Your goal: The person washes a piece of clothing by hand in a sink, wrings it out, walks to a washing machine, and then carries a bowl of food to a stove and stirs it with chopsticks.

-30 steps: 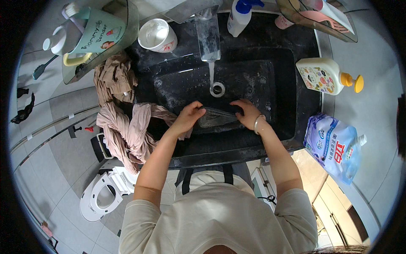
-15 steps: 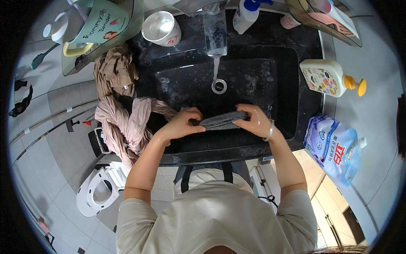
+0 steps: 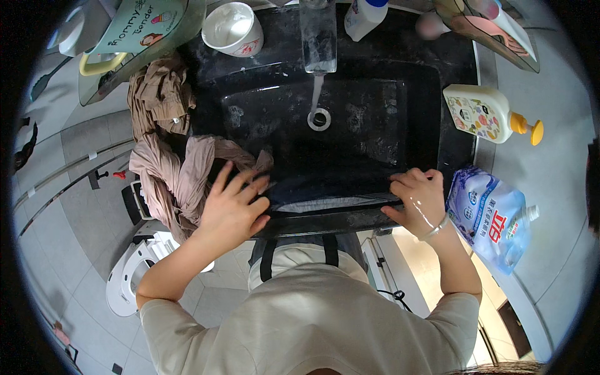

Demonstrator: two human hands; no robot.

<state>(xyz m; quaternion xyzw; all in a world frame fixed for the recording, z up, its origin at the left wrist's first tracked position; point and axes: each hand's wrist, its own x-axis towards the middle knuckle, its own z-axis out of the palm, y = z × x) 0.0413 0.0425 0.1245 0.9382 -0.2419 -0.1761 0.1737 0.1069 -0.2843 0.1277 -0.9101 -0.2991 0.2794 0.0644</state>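
A grey cloth [image 3: 337, 204] lies low along the front wall of the black sink [image 3: 431, 125], partly in shadow. My left hand [image 3: 234, 203] is open with its fingers spread, over the sink's front left edge, close to a bundle of pink fabric [image 3: 181, 169]. On the other side my wet right hand [image 3: 417, 203], a bracelet at its wrist, is at the front right corner. Its thumb stands apart from its bent fingers, and nothing shows between them. Water runs from the faucet [image 3: 319, 44] toward the drain [image 3: 319, 119].
Brown fabric [image 3: 161, 97] lies on the left counter. A white paper cup [image 3: 232, 31] and a white bottle [image 3: 364, 20] stand behind the sink. To the right are a pump bottle [image 3: 478, 112] and a blue-purple refill pouch [image 3: 490, 215]. Shelves [image 3: 187, 50] hold containers. A toilet [image 3: 125, 281] stands lower left.
Both hands have let go of the grey cloth and moved apart, left and right. The cloth now lies stretched along the sink's front. The whole view has shifted slightly.
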